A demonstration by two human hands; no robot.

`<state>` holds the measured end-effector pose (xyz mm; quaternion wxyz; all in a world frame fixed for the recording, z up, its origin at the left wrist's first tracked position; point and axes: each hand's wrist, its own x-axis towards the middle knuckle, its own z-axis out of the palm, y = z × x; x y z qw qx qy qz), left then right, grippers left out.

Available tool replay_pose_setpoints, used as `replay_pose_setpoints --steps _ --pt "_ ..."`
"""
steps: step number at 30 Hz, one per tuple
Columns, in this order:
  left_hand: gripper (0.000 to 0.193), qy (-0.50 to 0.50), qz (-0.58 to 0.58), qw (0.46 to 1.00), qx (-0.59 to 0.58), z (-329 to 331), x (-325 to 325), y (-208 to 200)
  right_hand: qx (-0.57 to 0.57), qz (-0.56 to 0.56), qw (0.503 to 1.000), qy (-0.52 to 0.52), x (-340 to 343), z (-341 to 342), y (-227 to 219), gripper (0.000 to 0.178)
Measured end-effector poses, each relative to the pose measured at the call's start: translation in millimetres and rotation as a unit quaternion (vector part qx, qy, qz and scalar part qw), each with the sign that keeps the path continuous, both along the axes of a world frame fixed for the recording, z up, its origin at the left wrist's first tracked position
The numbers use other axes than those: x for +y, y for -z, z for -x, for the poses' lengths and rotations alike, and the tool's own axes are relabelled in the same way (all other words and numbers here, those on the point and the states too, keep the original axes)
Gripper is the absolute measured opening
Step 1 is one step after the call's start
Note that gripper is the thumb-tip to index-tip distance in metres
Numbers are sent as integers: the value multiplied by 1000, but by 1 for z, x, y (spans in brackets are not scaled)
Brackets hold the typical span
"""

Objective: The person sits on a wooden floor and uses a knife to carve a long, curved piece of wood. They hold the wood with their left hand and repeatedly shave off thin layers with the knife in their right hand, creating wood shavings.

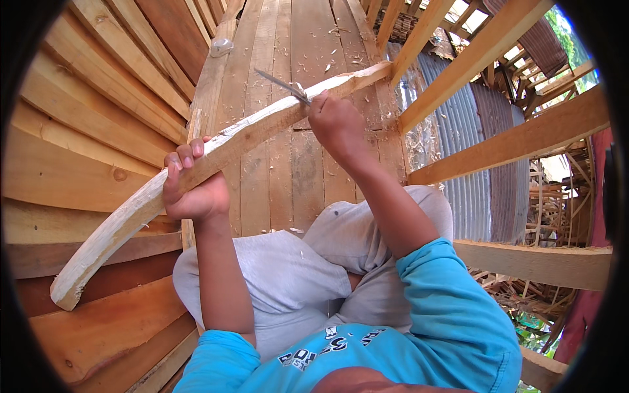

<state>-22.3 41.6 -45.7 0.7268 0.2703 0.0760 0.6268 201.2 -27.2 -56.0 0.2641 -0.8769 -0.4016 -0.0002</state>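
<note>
A long, slightly bent piece of pale wood (255, 134) lies slantwise in front of me, its near end low on the left and its far end by the railing at the upper right. My left hand (196, 187) is wrapped round it left of its middle, fingers over the top edge. In a closed fist, my right hand (335, 124) grips a knife, the handle hidden inside it. The knife's blade (278, 84) points up and left across the wood's top edge, with a small curled shaving (298, 88) beside it.
Wood shavings are scattered over the plank floor (275, 177). A small clear container (221, 46) stands at the far left of the floor. A slatted wooden wall (92, 137) rises on my left. On my right are wooden rails (511, 141), with corrugated metal sheets (458, 150) beyond.
</note>
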Motion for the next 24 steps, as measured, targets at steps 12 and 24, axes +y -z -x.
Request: replay_pose_setpoints --steps 12,24 --pt "18 -6 -5 1000 -5 -1 2 3 38 49 998 14 -3 11 -11 55" --pt "16 -8 -15 1000 -7 -3 1 2 85 81 993 19 -3 -18 -2 51"
